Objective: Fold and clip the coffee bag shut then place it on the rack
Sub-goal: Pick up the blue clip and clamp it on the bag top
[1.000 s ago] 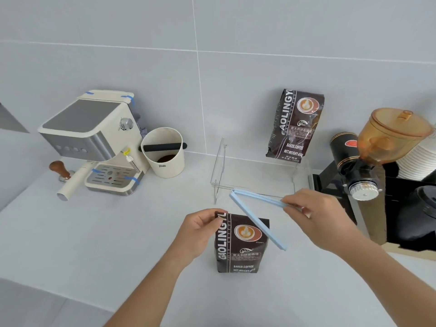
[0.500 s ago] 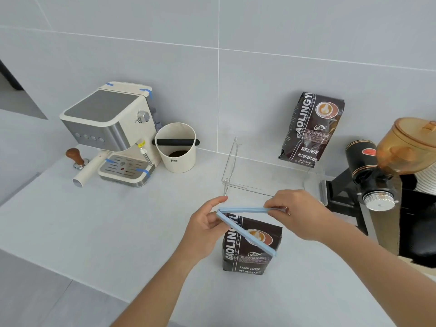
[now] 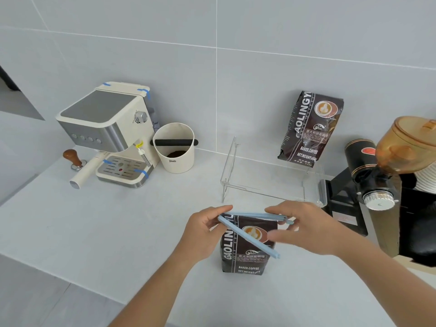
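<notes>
Left hand pinches the hinge end of the open blue clip at the coffee bag top, right hand gripping its far arm; clipping step, I judge; next, swing the loose arm shut, the clear rack waiting just behind.

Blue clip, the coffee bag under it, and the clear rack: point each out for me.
blue clip (image 3: 250, 239), head view, middle of its open front arm.
coffee bag (image 3: 245, 263), head view, lower front panel.
clear rack (image 3: 266, 182), head view, bare shelf surface.
</notes>
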The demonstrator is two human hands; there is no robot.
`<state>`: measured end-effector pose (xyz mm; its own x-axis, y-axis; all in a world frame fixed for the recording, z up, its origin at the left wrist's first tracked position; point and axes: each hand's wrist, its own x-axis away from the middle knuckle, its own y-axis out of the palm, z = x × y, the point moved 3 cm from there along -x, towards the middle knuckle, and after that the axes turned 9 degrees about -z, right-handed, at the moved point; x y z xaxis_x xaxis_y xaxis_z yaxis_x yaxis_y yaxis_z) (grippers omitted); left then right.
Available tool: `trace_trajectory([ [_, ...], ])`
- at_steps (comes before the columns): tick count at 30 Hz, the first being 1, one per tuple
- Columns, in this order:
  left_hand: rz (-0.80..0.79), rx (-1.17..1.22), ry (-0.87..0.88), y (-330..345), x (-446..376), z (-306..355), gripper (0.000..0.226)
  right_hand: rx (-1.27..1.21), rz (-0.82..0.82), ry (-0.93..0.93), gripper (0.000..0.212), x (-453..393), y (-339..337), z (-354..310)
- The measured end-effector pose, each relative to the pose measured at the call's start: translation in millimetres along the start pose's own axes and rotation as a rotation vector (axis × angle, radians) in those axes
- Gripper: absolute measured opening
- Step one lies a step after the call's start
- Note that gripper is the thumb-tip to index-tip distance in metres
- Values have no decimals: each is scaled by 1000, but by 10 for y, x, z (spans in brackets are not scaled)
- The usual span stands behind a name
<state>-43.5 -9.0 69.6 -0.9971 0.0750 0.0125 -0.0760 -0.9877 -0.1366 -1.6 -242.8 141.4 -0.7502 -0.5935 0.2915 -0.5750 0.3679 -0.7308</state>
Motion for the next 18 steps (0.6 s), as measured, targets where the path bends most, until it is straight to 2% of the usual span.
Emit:
trace_trajectory([
  [2,3,-74,40,27,-8,27,52,17,-50,0,79,43,28,27],
  [7,48,-188,65,43,-17,63,53,61,-81,-18,97,78,92,3],
  [13,29,-282,81,16,-28,92,39,106,39,-69,65,61,40,35],
  [18,-119,-483,99,-64,-50,196,35,130,89,-91,48,53,-14,66],
])
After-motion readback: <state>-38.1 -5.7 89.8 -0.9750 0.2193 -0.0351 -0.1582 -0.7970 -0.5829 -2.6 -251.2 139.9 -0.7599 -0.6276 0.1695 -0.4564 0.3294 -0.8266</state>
